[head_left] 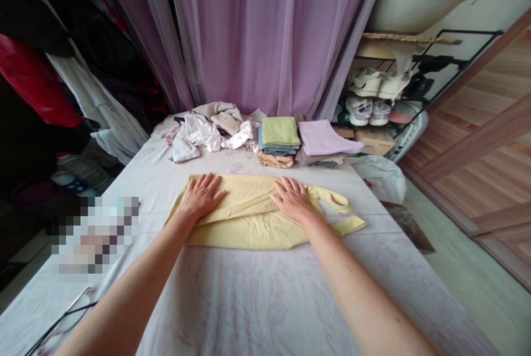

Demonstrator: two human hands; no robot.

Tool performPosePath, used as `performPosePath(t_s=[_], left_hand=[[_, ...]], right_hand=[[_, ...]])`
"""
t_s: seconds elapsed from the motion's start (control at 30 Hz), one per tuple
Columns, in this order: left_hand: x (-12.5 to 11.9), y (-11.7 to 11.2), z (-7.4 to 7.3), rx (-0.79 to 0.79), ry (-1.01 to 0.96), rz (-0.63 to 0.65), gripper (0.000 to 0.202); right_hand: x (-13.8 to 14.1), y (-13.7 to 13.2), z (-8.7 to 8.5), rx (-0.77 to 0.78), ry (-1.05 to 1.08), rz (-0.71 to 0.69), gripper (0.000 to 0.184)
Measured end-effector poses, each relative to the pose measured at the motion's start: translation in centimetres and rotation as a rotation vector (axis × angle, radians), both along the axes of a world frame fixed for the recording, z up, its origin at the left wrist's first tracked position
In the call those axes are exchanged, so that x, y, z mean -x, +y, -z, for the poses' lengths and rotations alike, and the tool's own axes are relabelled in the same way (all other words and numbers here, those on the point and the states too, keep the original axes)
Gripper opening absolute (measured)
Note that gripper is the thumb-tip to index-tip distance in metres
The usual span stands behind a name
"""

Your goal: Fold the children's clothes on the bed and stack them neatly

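Observation:
A pale yellow garment [249, 229] lies spread across the white-sheeted bed [249, 300], with a strap trailing off to its right. My left hand [202, 194] rests flat on the garment's left part, fingers stretched out. My right hand [293, 198] lies flat on its right part, fingers spread. Neither hand holds anything.
Beyond the garment, a heap of unfolded light clothes [203, 129] sits at the back left. Folded stacks stand beside it: green on blue [280, 135] and lilac [326, 137]. A purple curtain [265, 30] hangs behind. A shoe rack [381, 96] stands right, hanging clothes [50, 68] left, eyeglasses [62, 320] near left.

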State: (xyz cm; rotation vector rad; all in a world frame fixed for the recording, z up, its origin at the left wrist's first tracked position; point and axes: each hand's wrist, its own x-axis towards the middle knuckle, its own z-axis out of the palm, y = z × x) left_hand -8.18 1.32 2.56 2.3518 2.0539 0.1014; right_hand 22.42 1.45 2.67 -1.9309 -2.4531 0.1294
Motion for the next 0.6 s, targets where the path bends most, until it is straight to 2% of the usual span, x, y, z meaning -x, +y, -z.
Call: performPosePath(t_s=[0.2,0.33,0.43,0.6], left_hand=[[0.9,0.5,-0.1,0.011,-0.019,0.034,0.066],[1.8,0.0,-0.3,0.038,-0.079,0.099,0.062],[2.3,-1.9,-0.3,0.033,-0.128,0.193,0.064],[2.4,-5.8,-0.3,0.024,-0.131,0.340,0.070]], right_hand=[[-0.1,0.2,0.2,-0.001,0.074,0.008,0.055],[-1.0,-0.2,-0.5,-0.097,0.334,0.016,0.044],[-2.4,-1.6,-1.0,-0.169,0.579,0.071,0.040],[-5.3,-4.8,-1.1,-0.067,0.755,0.255,0.032]])
